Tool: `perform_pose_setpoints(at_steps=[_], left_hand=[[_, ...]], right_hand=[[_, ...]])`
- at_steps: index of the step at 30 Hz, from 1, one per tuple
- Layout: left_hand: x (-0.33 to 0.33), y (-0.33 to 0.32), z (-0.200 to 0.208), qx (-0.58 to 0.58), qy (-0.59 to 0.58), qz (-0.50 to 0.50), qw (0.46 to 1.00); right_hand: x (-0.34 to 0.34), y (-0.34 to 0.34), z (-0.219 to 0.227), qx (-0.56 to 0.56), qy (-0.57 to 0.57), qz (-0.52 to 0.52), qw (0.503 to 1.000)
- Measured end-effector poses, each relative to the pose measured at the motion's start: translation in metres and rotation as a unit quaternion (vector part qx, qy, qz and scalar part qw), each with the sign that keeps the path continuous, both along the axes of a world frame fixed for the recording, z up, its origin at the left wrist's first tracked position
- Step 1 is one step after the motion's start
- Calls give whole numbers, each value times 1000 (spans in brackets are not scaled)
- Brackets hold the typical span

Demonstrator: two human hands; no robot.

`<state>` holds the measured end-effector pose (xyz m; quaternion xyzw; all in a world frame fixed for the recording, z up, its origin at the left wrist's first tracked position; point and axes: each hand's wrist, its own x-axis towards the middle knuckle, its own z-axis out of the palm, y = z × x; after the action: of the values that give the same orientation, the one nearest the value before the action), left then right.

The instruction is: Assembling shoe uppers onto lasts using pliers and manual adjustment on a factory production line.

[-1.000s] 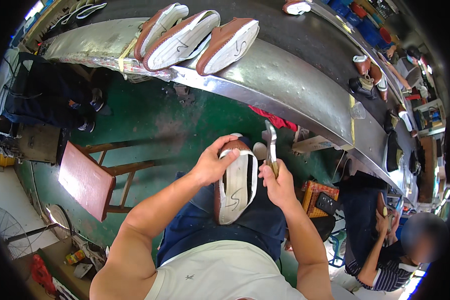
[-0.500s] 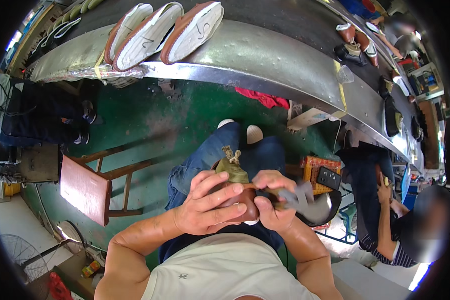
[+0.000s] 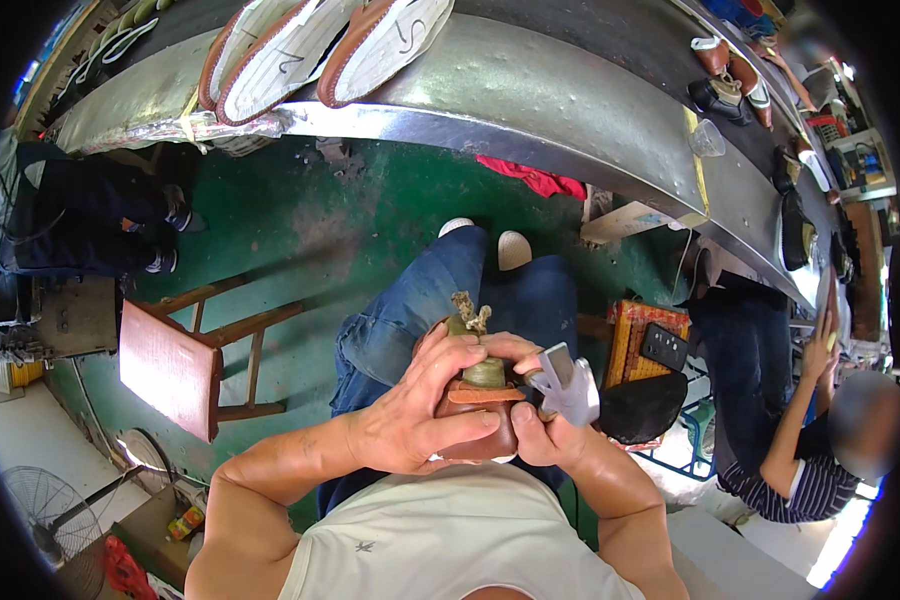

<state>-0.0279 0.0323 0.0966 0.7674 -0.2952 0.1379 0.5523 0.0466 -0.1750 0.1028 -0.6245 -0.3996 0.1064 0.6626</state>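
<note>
A brown leather shoe upper (image 3: 478,420) on an olive-green shoe last (image 3: 484,373) rests at my lap, with a tan strip across the leather. Cord or rope loops from the far end of the last. My left hand (image 3: 415,395) is wrapped over the shoe's left side, thumb pressing the brown leather. In my right hand (image 3: 552,430) are metal shoemaker's pincers (image 3: 570,388), their broad head standing beside the shoe. The right thumb lies against the shoe's right side, and some of the right fingers are hidden behind it.
Pale-soled brown shoes (image 3: 285,65) lie on the metal-edged bench (image 3: 510,95) ahead. A stool (image 3: 170,368) stands left. To the right are a woven seat (image 3: 638,345) with a black device and a person in striped clothing (image 3: 805,485). A fan (image 3: 45,520) is lower left.
The pincers, blurred before, have turned upright and come closer to the shoe. My left hand has shifted on the shoe, and the tan strip now shows more. The view has moved slightly.
</note>
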Motion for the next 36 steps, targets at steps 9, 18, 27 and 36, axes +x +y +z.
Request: perform_pose_setpoints(at_steps=[9, 18, 27, 36], left_hand=[[2, 3, 4, 20, 19, -7, 1000], [15, 1, -29, 29, 31, 130, 991], [47, -33, -65, 0, 242, 186, 952], [58, -56, -128, -67, 565, 19, 822]], right_hand=[[-1, 5, -2, 10, 39, -18, 999], [14, 2, 8, -98, 49, -138, 984], [20, -43, -50, -219, 158, -237, 933], [-40, -89, -93, -234, 486, -186, 821]])
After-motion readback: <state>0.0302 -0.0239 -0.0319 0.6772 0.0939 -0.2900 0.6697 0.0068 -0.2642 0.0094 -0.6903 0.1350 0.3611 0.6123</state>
